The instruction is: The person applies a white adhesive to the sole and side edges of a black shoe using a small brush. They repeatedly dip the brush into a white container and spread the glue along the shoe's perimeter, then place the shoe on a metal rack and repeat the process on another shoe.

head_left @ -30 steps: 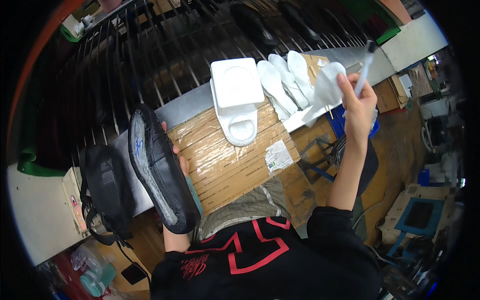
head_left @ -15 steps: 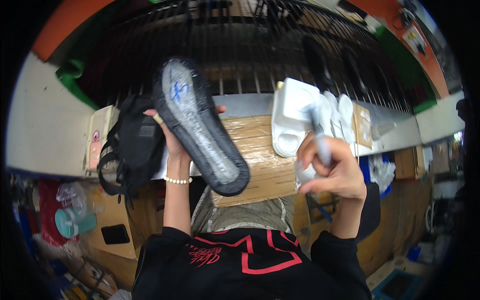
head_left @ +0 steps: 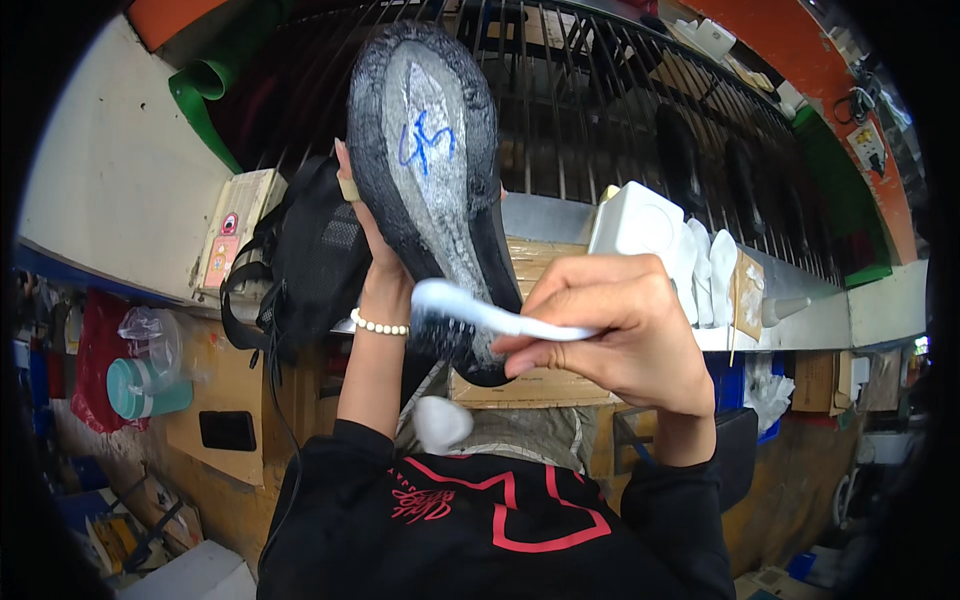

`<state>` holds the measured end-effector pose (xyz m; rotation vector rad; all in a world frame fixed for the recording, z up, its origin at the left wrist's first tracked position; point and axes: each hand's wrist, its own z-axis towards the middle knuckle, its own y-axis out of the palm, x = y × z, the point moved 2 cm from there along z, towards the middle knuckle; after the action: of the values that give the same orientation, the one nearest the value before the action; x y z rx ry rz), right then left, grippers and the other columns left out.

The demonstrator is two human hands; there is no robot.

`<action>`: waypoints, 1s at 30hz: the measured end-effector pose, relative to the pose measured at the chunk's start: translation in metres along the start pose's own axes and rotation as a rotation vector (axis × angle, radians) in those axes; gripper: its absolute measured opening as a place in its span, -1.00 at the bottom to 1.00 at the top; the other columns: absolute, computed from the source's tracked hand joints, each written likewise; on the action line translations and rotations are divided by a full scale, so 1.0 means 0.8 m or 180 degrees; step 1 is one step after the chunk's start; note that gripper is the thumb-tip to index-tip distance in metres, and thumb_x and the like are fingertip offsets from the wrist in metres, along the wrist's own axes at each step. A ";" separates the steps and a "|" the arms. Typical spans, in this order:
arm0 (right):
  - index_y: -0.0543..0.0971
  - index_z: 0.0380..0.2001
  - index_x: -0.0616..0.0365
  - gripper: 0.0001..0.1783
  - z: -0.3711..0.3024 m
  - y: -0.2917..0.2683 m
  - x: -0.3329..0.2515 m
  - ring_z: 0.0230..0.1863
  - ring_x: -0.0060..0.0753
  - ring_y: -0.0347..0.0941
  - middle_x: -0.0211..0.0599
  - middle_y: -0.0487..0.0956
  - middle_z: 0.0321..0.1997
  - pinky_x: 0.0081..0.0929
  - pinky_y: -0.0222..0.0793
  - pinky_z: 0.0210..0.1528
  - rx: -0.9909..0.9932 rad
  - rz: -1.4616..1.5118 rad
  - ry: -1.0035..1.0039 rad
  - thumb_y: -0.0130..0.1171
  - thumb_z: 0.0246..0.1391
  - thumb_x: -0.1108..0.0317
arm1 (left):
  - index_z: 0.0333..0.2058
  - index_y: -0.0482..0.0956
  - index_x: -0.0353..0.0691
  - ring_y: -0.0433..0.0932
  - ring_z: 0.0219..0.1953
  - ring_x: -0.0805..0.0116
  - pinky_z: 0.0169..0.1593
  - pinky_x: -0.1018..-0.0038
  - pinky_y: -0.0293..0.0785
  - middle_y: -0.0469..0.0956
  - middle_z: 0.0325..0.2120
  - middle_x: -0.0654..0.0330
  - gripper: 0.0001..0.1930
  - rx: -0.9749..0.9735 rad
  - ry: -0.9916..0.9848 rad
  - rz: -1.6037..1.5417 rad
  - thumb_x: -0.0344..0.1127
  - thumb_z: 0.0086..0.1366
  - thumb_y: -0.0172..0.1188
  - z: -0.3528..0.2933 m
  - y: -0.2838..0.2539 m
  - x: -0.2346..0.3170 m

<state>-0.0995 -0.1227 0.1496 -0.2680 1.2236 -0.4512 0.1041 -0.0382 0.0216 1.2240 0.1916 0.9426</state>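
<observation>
My left hand (head_left: 375, 240) is wrapped around a black shoe (head_left: 428, 190) and holds it tilted with its underside up. That underside has a grey middle strip, a rough black border and a blue handwritten mark. A tan band sits on one finger, and much of the hand is behind the shoe. My right hand (head_left: 625, 315) pinches the handle of a small pale brush (head_left: 465, 308), like a toothbrush. Its bristles point down over the narrower end of the shoe; whether they touch I cannot tell. Below the brush, a white rounded thing (head_left: 442, 424) shows over my lap; its kind is unclear.
A cardboard-covered board (head_left: 540, 392) lies under the shoe. White containers (head_left: 640, 220) and white spoon-shaped pieces (head_left: 722, 270) stand at right. A black bag (head_left: 320, 260) and a box (head_left: 235, 225) are at left. Metal bars (head_left: 570, 110) run along the far side.
The shoe has been raised and stands more upright. My right hand has moved left with the brush, from beside the shoe to over its lower end. The view has shifted slightly.
</observation>
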 end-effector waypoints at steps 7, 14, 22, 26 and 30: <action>0.71 -0.30 0.27 -0.89 -0.012 -0.002 0.015 -0.48 -0.65 0.41 -0.37 0.64 -0.40 -0.62 0.25 -0.45 0.0746 -0.0076 0.0053 0.35 0.05 0.53 | 0.36 0.13 -0.29 0.59 -0.02 -0.10 0.00 0.01 0.64 0.38 0.15 -0.25 0.13 0.0486 -0.0332 -0.0034 0.68 0.19 -0.29 -0.001 -0.014 -0.003; 0.64 -0.33 0.32 -0.55 -0.094 -0.004 0.084 -0.64 -0.81 0.06 -0.51 0.45 -0.54 -0.67 -0.12 -0.58 0.1543 0.0948 0.1065 -0.05 0.46 0.18 | 0.32 0.20 -0.30 0.65 -0.20 -0.08 -0.20 0.30 0.74 0.49 -0.06 -0.35 0.08 0.0511 -0.0029 0.0415 0.63 0.21 -0.16 -0.053 -0.050 -0.020; 0.57 -0.15 0.38 -0.61 -0.166 -0.073 0.103 -0.65 -0.88 0.02 -0.53 0.40 -0.52 -0.76 -0.21 -0.63 0.2827 0.0430 0.1155 -0.02 0.46 0.19 | 0.39 0.04 -0.16 0.59 -0.17 -0.13 -0.19 0.22 0.70 0.39 0.01 -0.29 -0.04 0.0115 -0.0164 0.0228 0.38 0.22 0.05 -0.070 -0.021 -0.022; 0.65 0.00 0.30 -0.66 -0.218 -0.156 0.109 -0.41 -0.82 0.32 -0.49 0.61 -0.33 -0.73 0.17 -0.40 0.3490 -0.1689 0.1393 0.11 0.39 0.25 | 0.43 -0.03 -0.09 0.56 -0.16 -0.15 -0.19 0.18 0.68 0.34 0.04 -0.26 -0.04 -0.0222 -0.0497 0.0089 0.25 0.22 0.16 -0.070 -0.014 -0.005; 0.73 -0.14 0.22 -0.75 -0.255 -0.225 0.174 -0.22 -0.55 0.59 -0.28 0.74 -0.26 -0.50 0.46 -0.06 0.3227 -0.2942 0.2250 0.31 0.17 0.34 | 0.46 -0.11 -0.02 0.53 -0.14 -0.18 -0.18 0.13 0.66 0.29 0.08 -0.23 -0.01 -0.0720 -0.0727 -0.0285 0.13 0.22 0.27 -0.060 0.010 0.014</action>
<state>-0.2888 -0.3385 0.0442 0.2611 1.3203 -2.0137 0.0787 0.0044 0.0144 1.0938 -0.0408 0.7193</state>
